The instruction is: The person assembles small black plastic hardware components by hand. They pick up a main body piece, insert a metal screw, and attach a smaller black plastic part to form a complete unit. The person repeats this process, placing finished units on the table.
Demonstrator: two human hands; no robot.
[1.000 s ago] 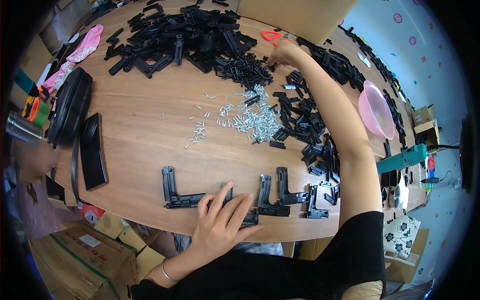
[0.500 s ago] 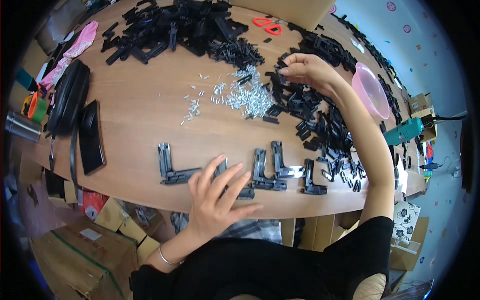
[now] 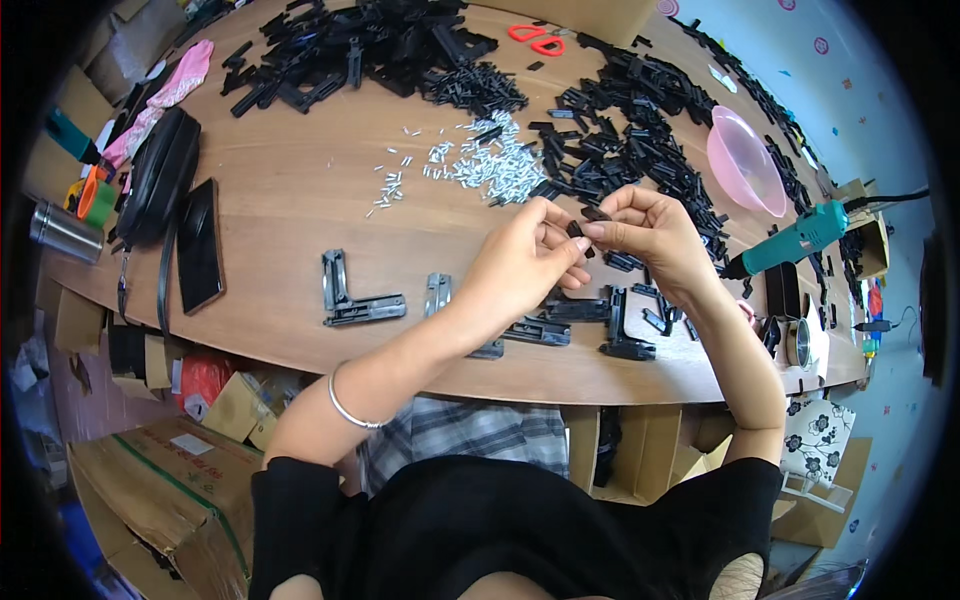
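My left hand point(image 3: 530, 250) and my right hand point(image 3: 655, 240) meet over the right middle of the table. Each has its fingers closed in a pinch. Between the left fingertips is a small black plastic piece point(image 3: 577, 232). The right thumb and forefinger grip another small black piece point(image 3: 594, 213), close beside the first; whether the two touch I cannot tell. Below the hands, along the near edge, lie several black L-shaped plastic parts point(image 3: 366, 310), some partly covered by my left forearm. A heap of short silver pins point(image 3: 500, 172) lies just beyond my left hand.
Larger black parts point(image 3: 370, 50) are piled at the back, small black pieces point(image 3: 475, 90) before them. More black parts point(image 3: 650, 130) spread rightward, near a pink bowl point(image 3: 735, 165) and a teal electric screwdriver point(image 3: 805, 235). Red-handled scissors point(image 3: 535, 40), a phone point(image 3: 200, 250) and a black case point(image 3: 155, 185) lie around.
My right hand has come back from the black heap toward me with a small piece. My left hand has moved up and right from the L-shaped parts and closed on a small black piece.
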